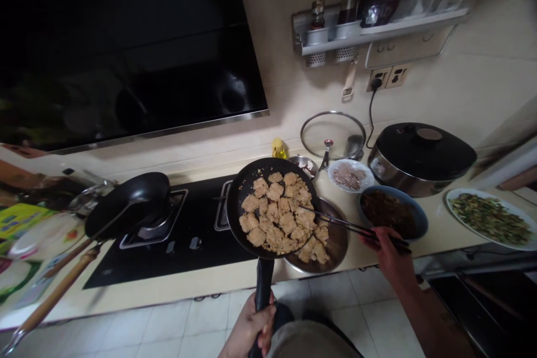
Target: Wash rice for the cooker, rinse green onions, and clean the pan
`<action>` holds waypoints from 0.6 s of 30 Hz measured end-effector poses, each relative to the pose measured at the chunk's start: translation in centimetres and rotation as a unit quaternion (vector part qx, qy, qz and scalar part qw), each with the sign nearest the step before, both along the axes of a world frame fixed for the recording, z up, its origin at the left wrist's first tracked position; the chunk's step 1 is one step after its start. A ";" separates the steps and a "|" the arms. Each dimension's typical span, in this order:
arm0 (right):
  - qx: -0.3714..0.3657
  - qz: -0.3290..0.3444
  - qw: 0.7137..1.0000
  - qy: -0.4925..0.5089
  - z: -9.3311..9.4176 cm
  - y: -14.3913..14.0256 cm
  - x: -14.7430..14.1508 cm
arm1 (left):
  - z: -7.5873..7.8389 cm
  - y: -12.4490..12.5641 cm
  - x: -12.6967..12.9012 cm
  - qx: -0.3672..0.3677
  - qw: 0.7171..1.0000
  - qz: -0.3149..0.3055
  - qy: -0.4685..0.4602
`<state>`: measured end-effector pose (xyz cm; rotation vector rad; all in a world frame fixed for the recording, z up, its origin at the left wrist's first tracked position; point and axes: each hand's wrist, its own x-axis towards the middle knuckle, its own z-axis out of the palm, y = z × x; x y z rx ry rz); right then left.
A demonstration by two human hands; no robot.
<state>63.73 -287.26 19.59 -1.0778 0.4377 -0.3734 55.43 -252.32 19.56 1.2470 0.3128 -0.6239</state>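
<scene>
Black frying pan [274, 207] handle sits clenched in left-hand fingers [251, 327]; right-hand fingers [380, 240] pinch chopsticks [352, 226].

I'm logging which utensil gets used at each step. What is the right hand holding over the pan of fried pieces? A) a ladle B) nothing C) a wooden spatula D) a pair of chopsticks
D: the right hand grips thin dark chopsticks whose tips reach the browned pieces in the frying pan, while the left hand holds the pan's handle.

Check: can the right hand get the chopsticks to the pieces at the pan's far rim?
Probably yes. The right hand holds the chopsticks, tips already over the pan; nothing stands between them and the pieces.
</scene>
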 end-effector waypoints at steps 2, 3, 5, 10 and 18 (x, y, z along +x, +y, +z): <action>-0.021 -0.016 1.000 0.001 0.3 -1.0 -0.8 | -0.1 0.0 0.0 0.007 1.000 -0.002 -0.008; -0.034 -0.024 0.999 0.001 0.4 -1.6 -1.3 | -0.2 0.1 0.0 0.011 1.000 -0.001 -0.013; -0.061 -0.035 0.998 0.004 0.6 -2.7 -2.4 | -0.5 0.2 -0.1 0.016 1.000 0.002 -0.020; -0.113 -0.033 0.992 0.041 0.2 -3.7 -5.1 | -0.9 0.2 -0.2 0.011 1.000 0.003 -0.025; -0.289 0.043 0.954 0.068 1.5 -2.8 -5.3 | -0.4 -1.4 0.7 0.031 0.999 0.001 -0.041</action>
